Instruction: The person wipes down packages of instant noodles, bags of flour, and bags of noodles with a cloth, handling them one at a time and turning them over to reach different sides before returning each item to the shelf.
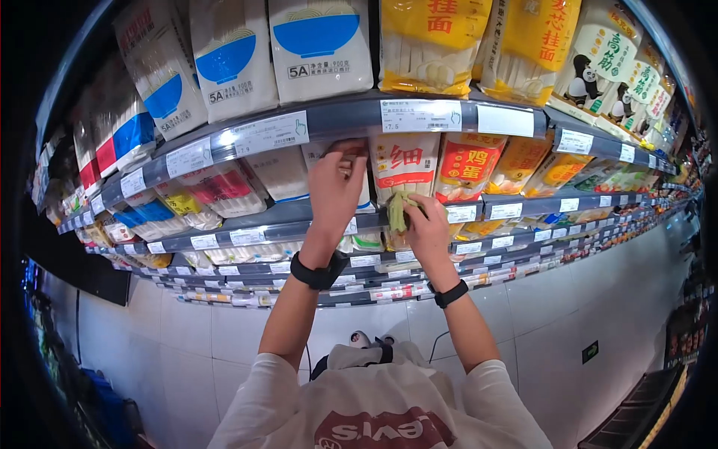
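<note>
My left hand (340, 179) reaches into the second shelf level, fingers curled at the top of a white noodle packet (364, 196). Its fingertips are partly shadowed under the shelf above. My right hand (426, 224) pinches a crumpled yellow-green cloth (397, 212) at the shelf's front edge. The cloth lies before the lower part of a white and red noodle packet (404, 161). Beside that stands a red and yellow noodle packet (470, 168).
Larger noodle packets (321, 49) line the upper shelf, whose price-tag rail (340, 123) juts out above my hands. More stocked shelf levels (359, 262) run below. Tiled floor (523, 314) surrounds my feet. A dark rack (636, 404) stands at the lower right.
</note>
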Action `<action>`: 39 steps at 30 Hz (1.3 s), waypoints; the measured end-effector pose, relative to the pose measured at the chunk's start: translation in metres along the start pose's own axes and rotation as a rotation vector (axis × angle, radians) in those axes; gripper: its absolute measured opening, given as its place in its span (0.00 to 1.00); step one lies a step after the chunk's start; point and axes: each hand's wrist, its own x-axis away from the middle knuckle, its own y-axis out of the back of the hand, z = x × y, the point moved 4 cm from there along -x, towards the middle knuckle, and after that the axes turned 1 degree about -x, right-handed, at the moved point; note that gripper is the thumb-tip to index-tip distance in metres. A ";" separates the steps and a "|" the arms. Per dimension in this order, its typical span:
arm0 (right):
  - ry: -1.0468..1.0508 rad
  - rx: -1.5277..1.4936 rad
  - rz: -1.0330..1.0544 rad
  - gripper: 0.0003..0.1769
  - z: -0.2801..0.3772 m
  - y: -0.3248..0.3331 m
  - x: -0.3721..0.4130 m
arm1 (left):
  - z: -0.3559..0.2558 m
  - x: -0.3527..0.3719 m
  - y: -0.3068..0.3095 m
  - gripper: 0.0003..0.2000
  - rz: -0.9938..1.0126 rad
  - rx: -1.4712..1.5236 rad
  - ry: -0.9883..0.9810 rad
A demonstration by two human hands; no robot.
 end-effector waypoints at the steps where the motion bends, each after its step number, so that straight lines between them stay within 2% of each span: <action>1: -0.053 -0.049 0.008 0.23 0.001 0.006 -0.001 | 0.006 0.009 0.007 0.13 -0.074 -0.028 0.012; 3: -0.118 -0.142 -0.006 0.26 -0.005 0.001 0.009 | 0.032 0.024 0.022 0.13 -0.135 -0.064 0.006; 6: -0.194 -0.229 0.001 0.23 0.001 0.003 0.017 | 0.058 0.041 0.048 0.17 -0.189 -0.098 0.033; 8: -0.185 -0.236 0.009 0.20 0.007 0.001 0.018 | 0.069 0.038 0.051 0.18 -0.053 -0.092 0.054; 9: -0.188 -0.258 0.008 0.19 0.010 -0.001 0.017 | 0.066 0.033 0.052 0.17 -0.084 -0.143 -0.024; 12: -0.178 -0.299 0.039 0.18 0.024 0.000 0.003 | 0.073 0.022 0.050 0.18 -0.052 -0.007 0.043; 16: 0.006 -0.305 -0.070 0.21 0.063 0.000 -0.068 | 0.077 0.022 0.052 0.15 -0.092 0.037 0.092; 18: 0.146 -0.248 -0.145 0.21 0.085 -0.010 -0.097 | 0.084 0.024 0.053 0.12 -0.101 0.003 0.020; 20: 0.153 -0.199 -0.167 0.18 0.102 -0.029 -0.110 | 0.091 0.023 0.055 0.11 -0.109 -0.134 -0.112; 21: 0.087 -0.128 -0.146 0.16 0.103 -0.044 -0.108 | 0.099 0.024 0.052 0.15 -0.067 -0.007 0.015; 22: 0.019 -0.059 -0.121 0.15 0.104 -0.056 -0.105 | 0.101 0.022 0.055 0.14 -0.047 0.018 -0.035; 24: 0.008 -0.040 -0.144 0.13 0.112 -0.069 -0.088 | 0.099 0.025 0.063 0.13 -0.023 0.137 -0.016; 26: -0.075 -0.054 -0.125 0.13 0.115 -0.078 -0.062 | 0.106 0.033 0.079 0.16 0.031 0.037 0.036; 28: -0.225 -0.099 -0.084 0.13 0.112 -0.085 -0.030 | 0.108 0.042 0.099 0.18 -0.147 0.145 0.064; 29: -0.284 -0.105 -0.080 0.14 0.111 -0.085 -0.017 | 0.115 0.046 0.104 0.22 -0.160 0.098 0.025; 33: -0.378 -0.183 -0.117 0.14 0.120 -0.087 0.004 | 0.124 0.048 0.116 0.30 -0.051 0.162 0.069; 34: -0.375 -0.177 -0.120 0.14 0.132 -0.083 -0.011 | 0.123 0.046 0.119 0.30 -0.050 0.169 0.067; 36: -0.219 -0.252 -0.195 0.15 0.161 -0.077 -0.052 | 0.120 0.042 0.118 0.26 -0.010 0.298 0.137; 37: -0.179 -0.228 -0.236 0.18 0.173 -0.078 -0.072 | 0.119 0.036 0.120 0.19 -0.042 0.239 0.091; 39: -0.178 -0.115 -0.146 0.20 0.185 -0.083 -0.110 | 0.120 0.029 0.123 0.16 -0.044 0.179 0.081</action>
